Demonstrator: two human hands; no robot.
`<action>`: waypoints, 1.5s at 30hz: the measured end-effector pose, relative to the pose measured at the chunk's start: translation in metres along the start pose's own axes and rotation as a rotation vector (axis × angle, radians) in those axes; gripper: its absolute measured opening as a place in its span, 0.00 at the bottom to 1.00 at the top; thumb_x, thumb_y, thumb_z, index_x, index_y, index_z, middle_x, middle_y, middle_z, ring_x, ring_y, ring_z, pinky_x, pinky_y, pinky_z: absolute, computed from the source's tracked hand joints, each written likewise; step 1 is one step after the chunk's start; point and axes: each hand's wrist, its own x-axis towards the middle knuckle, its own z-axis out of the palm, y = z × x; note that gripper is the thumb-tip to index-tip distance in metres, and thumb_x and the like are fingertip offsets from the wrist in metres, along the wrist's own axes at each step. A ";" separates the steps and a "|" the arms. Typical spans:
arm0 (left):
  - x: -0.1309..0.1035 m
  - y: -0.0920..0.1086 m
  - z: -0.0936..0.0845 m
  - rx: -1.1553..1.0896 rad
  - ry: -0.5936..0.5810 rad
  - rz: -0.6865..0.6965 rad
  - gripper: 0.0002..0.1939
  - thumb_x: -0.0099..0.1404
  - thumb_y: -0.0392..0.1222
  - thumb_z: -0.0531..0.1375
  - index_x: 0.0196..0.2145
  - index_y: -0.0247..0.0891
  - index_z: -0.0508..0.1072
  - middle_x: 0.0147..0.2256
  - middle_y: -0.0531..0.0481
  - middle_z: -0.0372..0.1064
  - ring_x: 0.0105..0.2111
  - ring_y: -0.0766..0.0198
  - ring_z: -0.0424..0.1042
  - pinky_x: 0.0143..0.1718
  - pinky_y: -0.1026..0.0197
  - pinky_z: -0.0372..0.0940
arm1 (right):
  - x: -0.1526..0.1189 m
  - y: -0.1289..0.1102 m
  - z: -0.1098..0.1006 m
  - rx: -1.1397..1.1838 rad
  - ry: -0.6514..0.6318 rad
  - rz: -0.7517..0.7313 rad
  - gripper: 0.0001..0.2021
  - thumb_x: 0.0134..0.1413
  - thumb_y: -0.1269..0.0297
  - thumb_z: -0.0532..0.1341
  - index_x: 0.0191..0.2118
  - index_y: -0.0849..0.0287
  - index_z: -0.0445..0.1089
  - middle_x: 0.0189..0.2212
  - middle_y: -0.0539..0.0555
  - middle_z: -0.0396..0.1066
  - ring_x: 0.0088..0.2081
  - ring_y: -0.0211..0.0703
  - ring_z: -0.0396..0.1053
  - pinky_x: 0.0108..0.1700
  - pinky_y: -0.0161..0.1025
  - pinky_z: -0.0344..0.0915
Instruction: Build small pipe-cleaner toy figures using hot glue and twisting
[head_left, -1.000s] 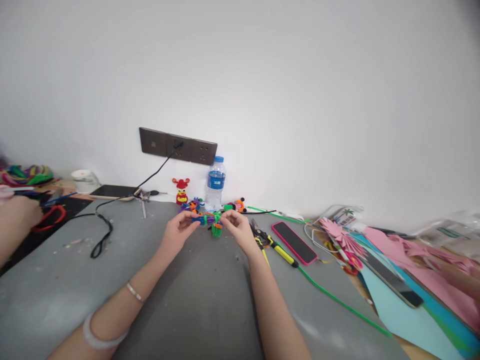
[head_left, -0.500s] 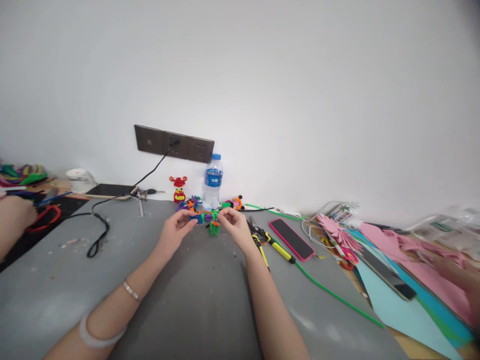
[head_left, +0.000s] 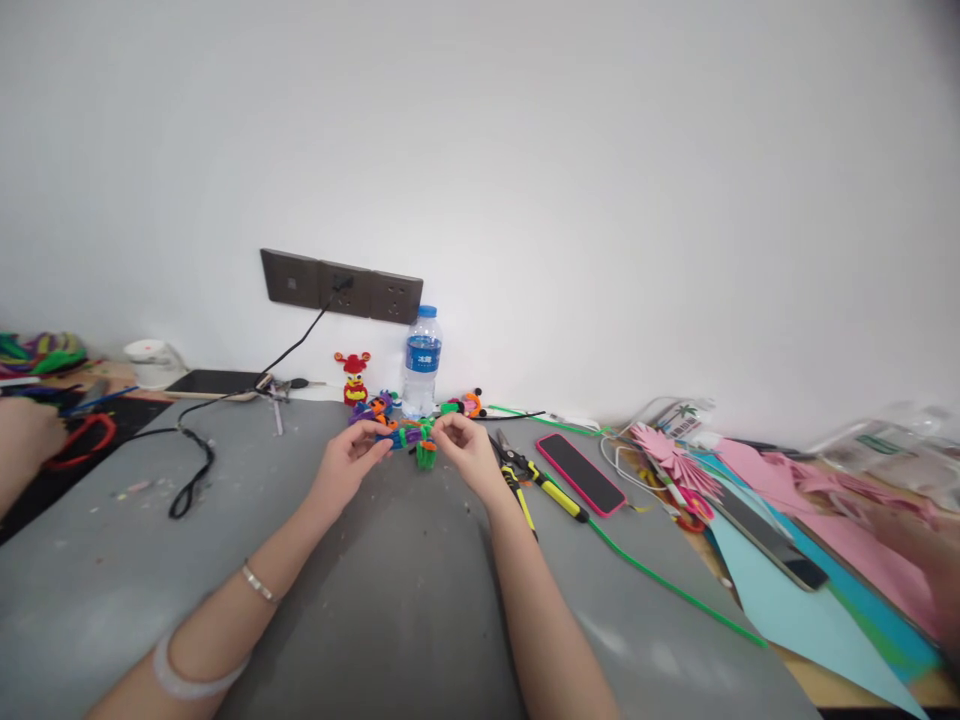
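Observation:
Between both hands, above the grey mat (head_left: 420, 600), is a small fuzzy pipe-cleaner figure (head_left: 412, 437) in blue, purple, green and orange. My left hand (head_left: 352, 458) pinches its blue end between thumb and fingers. On the other side, my right hand (head_left: 466, 448) has its fingertips pressed together at the green part. A green and orange piece (head_left: 425, 455) hangs below; whether it is joined to the figure I cannot tell. Just behind the hands, a purple and orange fuzzy figure (head_left: 377, 406) and a red and yellow one (head_left: 355, 380) stand near a water bottle (head_left: 422, 365).
Right of my hands lie yellow-handled pliers (head_left: 551, 490), a pink-cased phone (head_left: 581, 473) and a green pipe cleaner (head_left: 667, 580). A black cable (head_left: 196, 450) loops at left. Coloured paper (head_left: 787, 590) covers the right side. Other people's hands show at the left edge (head_left: 26, 445) and right edge.
The view has shifted slightly, so most things sit a little further left. Both my hands keep nearly the same hold on the pipe-cleaner figure.

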 end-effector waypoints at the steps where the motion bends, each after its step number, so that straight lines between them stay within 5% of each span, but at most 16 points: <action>1: 0.000 0.000 0.000 -0.005 -0.003 -0.001 0.20 0.51 0.55 0.67 0.33 0.37 0.74 0.29 0.49 0.75 0.28 0.59 0.75 0.33 0.58 0.71 | 0.000 0.000 0.000 -0.004 -0.001 -0.001 0.13 0.52 0.54 0.61 0.29 0.59 0.65 0.24 0.49 0.63 0.26 0.38 0.59 0.29 0.35 0.57; 14: 0.003 -0.006 -0.005 0.024 -0.025 -0.018 0.20 0.52 0.55 0.67 0.35 0.37 0.76 0.30 0.47 0.77 0.30 0.58 0.76 0.37 0.56 0.71 | -0.001 0.000 0.000 -0.007 -0.044 0.019 0.13 0.52 0.53 0.61 0.29 0.59 0.65 0.23 0.48 0.62 0.24 0.36 0.59 0.29 0.34 0.57; 33: 0.004 -0.013 -0.009 0.026 -0.022 -0.072 0.19 0.54 0.52 0.66 0.39 0.37 0.77 0.27 0.49 0.75 0.30 0.58 0.76 0.28 0.63 0.67 | -0.001 -0.006 0.000 0.010 -0.068 0.021 0.13 0.52 0.54 0.61 0.28 0.59 0.65 0.23 0.48 0.63 0.25 0.37 0.60 0.29 0.34 0.57; 45: 0.006 -0.009 -0.008 -0.040 -0.024 -0.041 0.19 0.49 0.52 0.68 0.35 0.36 0.78 0.29 0.47 0.76 0.28 0.60 0.74 0.34 0.59 0.70 | -0.002 -0.006 -0.001 0.044 -0.077 0.027 0.13 0.51 0.54 0.62 0.28 0.59 0.65 0.24 0.49 0.63 0.26 0.37 0.60 0.30 0.35 0.57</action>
